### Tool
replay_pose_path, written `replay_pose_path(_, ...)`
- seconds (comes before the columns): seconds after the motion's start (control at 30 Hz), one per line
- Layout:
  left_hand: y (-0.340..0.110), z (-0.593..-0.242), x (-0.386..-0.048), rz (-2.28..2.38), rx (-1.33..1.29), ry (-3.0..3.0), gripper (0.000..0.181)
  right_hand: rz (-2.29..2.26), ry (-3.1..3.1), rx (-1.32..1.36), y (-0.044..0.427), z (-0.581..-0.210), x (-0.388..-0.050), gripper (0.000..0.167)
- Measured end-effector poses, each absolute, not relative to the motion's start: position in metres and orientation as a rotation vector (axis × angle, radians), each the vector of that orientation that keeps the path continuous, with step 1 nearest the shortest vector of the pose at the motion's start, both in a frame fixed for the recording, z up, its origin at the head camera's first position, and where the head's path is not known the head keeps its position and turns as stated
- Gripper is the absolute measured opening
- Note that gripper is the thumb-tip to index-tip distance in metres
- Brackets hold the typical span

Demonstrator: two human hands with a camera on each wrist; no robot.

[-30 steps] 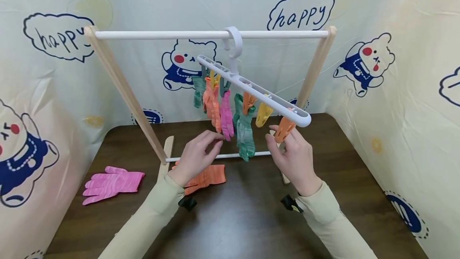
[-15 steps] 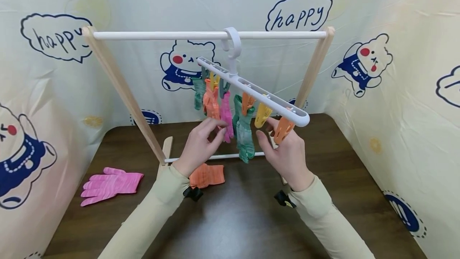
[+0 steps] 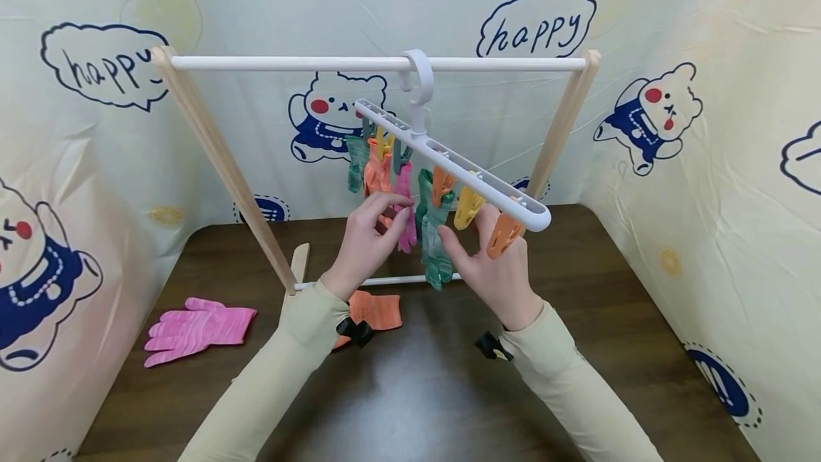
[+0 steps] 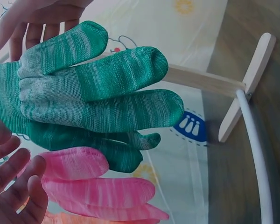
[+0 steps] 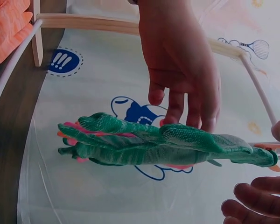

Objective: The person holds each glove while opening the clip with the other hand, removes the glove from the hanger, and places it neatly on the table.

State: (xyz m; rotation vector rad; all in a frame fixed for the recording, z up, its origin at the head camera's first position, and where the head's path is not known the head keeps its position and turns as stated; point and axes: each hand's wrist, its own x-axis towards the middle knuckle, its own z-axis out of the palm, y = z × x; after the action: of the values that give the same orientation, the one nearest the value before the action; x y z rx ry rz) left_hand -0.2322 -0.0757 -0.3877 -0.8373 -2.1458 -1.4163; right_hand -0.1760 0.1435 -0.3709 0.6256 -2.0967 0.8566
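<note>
A green glove hangs from an orange clip on the white hanger. My left hand, fingers loosely bent, is left of it beside the hanging pink glove; it grips nothing. On the green glove's right, my right hand has thumb and fingers apart, partly behind a yellow clip and an orange clip. In the left wrist view, the green glove lies between both hands. The right wrist view shows the left hand close to the green glove.
The hanger hooks over the white rod of a wooden-sided rack. Behind hang an orange glove and another green glove. On the table lie a pink glove and an orange glove, partly under the left arm.
Both hands have moved inward and slightly up, towards the front green glove. The hanging gloves and the gloves on the table stay in about the same places.
</note>
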Motion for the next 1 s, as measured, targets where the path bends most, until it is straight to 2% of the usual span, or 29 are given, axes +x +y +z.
replay_pose_path(0.27, -0.071, -0.386, -0.236, -1.433, -0.842, -2.168, 0.020, 0.926, -2.041, 0.639, 0.136, -0.363, -0.186, 0.067)
replay_pose_path(0.7, -0.067, -0.382, -0.237, -1.450, -0.854, -2.172, 0.025, 0.915, -2.017, 0.658, 0.132, -0.349, -0.197, 0.055)
replay_pose_path(1.0, -0.062, -0.377, -0.237, -1.522, -0.803, -2.187, 0.033, 0.883, -2.026, 0.667, 0.131, -0.344, -0.200, 0.054)
